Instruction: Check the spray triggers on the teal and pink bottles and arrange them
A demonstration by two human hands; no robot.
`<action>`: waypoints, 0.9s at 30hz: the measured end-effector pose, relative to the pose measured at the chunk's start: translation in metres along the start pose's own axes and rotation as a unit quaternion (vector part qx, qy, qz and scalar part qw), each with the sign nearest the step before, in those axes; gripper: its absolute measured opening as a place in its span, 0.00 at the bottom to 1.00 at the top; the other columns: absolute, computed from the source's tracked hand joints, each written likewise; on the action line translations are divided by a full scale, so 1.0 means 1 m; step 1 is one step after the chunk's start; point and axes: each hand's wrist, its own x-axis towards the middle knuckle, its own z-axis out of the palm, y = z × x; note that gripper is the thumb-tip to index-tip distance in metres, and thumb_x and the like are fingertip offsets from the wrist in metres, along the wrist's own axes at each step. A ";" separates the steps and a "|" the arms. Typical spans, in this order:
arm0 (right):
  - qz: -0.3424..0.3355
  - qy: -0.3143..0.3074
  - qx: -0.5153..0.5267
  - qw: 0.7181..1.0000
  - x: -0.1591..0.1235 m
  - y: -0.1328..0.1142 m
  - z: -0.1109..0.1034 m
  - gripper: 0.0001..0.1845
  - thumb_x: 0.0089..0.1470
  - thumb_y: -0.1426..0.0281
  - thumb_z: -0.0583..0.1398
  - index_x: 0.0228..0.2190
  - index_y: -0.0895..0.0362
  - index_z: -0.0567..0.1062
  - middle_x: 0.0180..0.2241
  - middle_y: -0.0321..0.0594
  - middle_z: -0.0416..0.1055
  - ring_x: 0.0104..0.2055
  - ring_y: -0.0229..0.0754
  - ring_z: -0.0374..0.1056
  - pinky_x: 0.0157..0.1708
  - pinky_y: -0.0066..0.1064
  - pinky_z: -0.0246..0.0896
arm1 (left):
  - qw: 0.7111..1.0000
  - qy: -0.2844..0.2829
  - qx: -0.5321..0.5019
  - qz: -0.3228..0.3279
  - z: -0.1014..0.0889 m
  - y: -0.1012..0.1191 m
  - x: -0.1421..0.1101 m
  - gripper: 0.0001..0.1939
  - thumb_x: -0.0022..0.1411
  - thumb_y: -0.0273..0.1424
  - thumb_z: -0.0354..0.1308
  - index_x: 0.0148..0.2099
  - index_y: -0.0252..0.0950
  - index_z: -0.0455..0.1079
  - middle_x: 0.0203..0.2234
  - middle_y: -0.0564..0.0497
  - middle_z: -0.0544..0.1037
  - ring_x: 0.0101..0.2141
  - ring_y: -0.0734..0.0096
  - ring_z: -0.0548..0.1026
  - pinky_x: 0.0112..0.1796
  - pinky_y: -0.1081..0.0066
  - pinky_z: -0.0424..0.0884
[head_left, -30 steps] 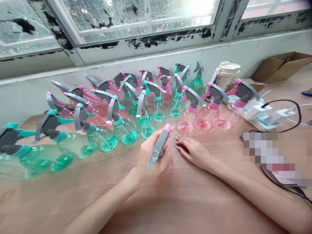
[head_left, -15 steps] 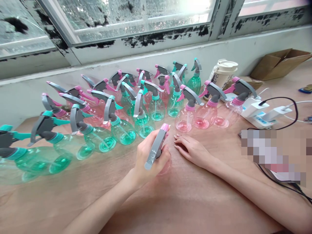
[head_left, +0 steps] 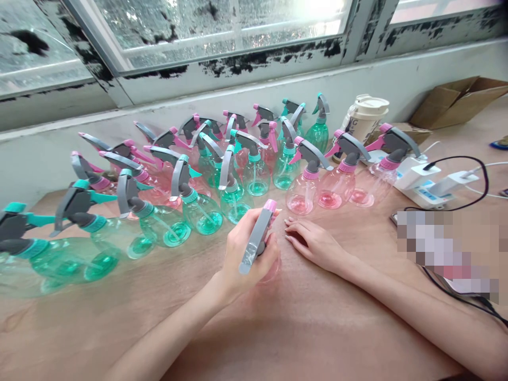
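My left hand (head_left: 245,248) is wrapped round the neck of a pink spray bottle (head_left: 256,235) with a grey trigger head and a pink nozzle. The bottle stands on the table, and its body is mostly hidden behind my fingers. To the right of it, my right hand (head_left: 311,241) rests on the tabletop, holding nothing, its fingers loosely bent and apart. Beyond my hands stand clear green spray bottles (head_left: 202,214), several in a slanting row at the left. Pink spray bottles (head_left: 304,193) stand just past my right hand.
At the right, a white power strip (head_left: 424,193) holds plugged-in chargers and cables. A pixelated patch (head_left: 440,248) covers a device beside it. Behind are a lidded cup (head_left: 365,116) and an open cardboard box (head_left: 456,103). A window (head_left: 222,32) and white wall border the table (head_left: 278,338).
The whole view has shifted very slightly. Both hands keep the same pose, with the left still round the pink spray bottle.
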 end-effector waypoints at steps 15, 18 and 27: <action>-0.005 0.002 0.001 1.000 -0.001 0.002 0.003 0.06 0.61 0.72 0.55 0.39 0.57 0.71 0.43 0.51 0.76 0.49 0.53 0.73 0.48 0.47 0.69 | 0.999 0.035 0.040 0.005 0.007 0.010 0.006 0.13 0.62 0.29 0.56 0.50 0.39 0.65 0.42 0.48 0.75 0.43 0.65 0.74 0.44 0.66 0.69; -0.006 0.003 0.000 1.000 0.000 0.002 0.003 0.05 0.61 0.72 0.55 0.39 0.56 0.71 0.43 0.50 0.76 0.48 0.52 0.73 0.47 0.46 0.69 | 0.997 0.044 0.062 -0.017 0.009 0.010 0.005 0.16 0.61 0.31 0.57 0.52 0.39 0.65 0.43 0.47 0.74 0.42 0.64 0.74 0.44 0.64 0.70; -0.011 -0.002 -0.012 1.000 0.004 0.002 0.000 0.05 0.60 0.73 0.56 0.39 0.57 0.71 0.42 0.49 0.76 0.48 0.50 0.72 0.47 0.42 0.69 | 0.988 0.055 0.140 -0.028 0.010 0.003 -0.005 0.22 0.59 0.36 0.60 0.55 0.42 0.63 0.45 0.48 0.75 0.45 0.59 0.73 0.45 0.58 0.69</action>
